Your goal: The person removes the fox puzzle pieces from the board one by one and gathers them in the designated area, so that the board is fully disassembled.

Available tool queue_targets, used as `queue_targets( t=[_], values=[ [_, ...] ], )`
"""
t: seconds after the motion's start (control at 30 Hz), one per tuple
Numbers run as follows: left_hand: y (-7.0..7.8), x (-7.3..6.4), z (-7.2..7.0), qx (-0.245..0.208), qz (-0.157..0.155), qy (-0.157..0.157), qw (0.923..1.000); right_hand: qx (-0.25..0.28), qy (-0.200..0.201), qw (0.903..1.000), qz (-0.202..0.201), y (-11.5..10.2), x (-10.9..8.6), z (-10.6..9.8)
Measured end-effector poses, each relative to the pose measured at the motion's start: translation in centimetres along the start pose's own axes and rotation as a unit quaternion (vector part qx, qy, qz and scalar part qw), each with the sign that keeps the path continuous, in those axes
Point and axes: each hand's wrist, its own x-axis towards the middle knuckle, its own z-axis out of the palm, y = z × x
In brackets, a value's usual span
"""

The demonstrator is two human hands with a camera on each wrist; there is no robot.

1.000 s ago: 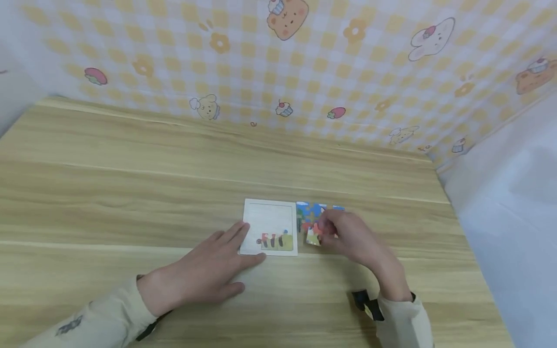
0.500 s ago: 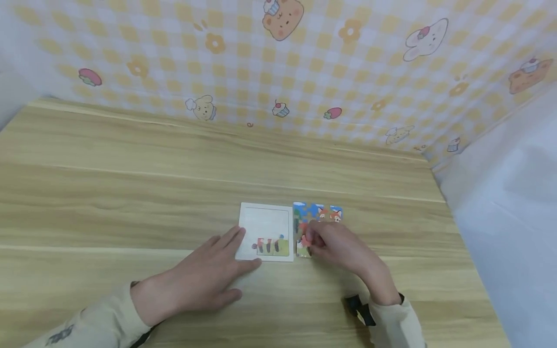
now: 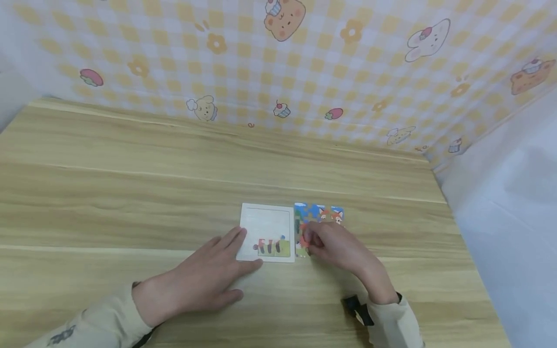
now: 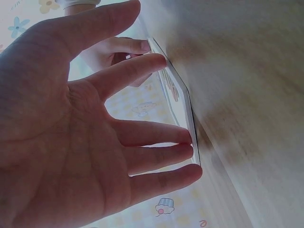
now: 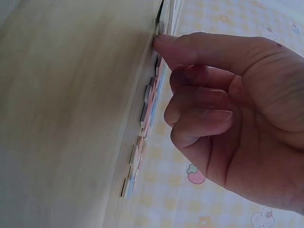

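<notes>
My left hand [image 3: 197, 282] lies with spread, straight fingers, its fingertips on the left and near edges of a white square puzzle board [image 3: 265, 220]. Inside the board's lower right corner sit a few joined pieces [image 3: 284, 248] with green and dark stripes. Right of the board, my right hand [image 3: 338, 249] pinches a puzzle piece [image 3: 301, 252] between thumb and index finger, down at the near left corner of a group of puzzle pieces [image 3: 337, 214] showing blue sky and foxes. The other fingers [image 5: 204, 118] are curled in, and the hand covers part of that group.
The pieces stand close against the board's right edge on the wooden table [image 3: 152, 193]. A yellow checked cloth [image 3: 243, 72] with cartoon prints rises behind the table. White sheeting [image 3: 509, 203] borders its right side.
My right hand has moved the puzzle piece left and toward me, to the near corner beside the board. More of the fox pieces now shows. My left hand stays on the board.
</notes>
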Motion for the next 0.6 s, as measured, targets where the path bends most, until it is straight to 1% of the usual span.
queue_targets(
  t=[0.17,0.3,0.37,0.5,0.6],
  values=[
    [0.2,0.0,0.0,-0.003,-0.002,0.0,1.0,0.007,0.002,0.9999,-0.007,0.1,-0.1,-0.1],
    [0.3,0.1,0.0,0.005,0.002,0.005,1.0,0.014,0.014,0.9997,-0.012,-0.3,-0.4,-0.4],
    [0.3,0.1,0.0,0.009,0.004,0.008,0.9999,0.016,0.022,0.9995,-0.017,-0.7,-0.5,-0.5],
    [0.3,0.1,0.0,0.016,0.005,0.011,0.9998,0.001,0.029,0.9989,-0.036,-2.2,-0.1,-0.5],
    [0.3,0.0,0.0,0.021,0.005,0.017,0.9996,-0.008,0.026,0.9983,-0.052,-3.3,0.5,-0.1]
  ],
)
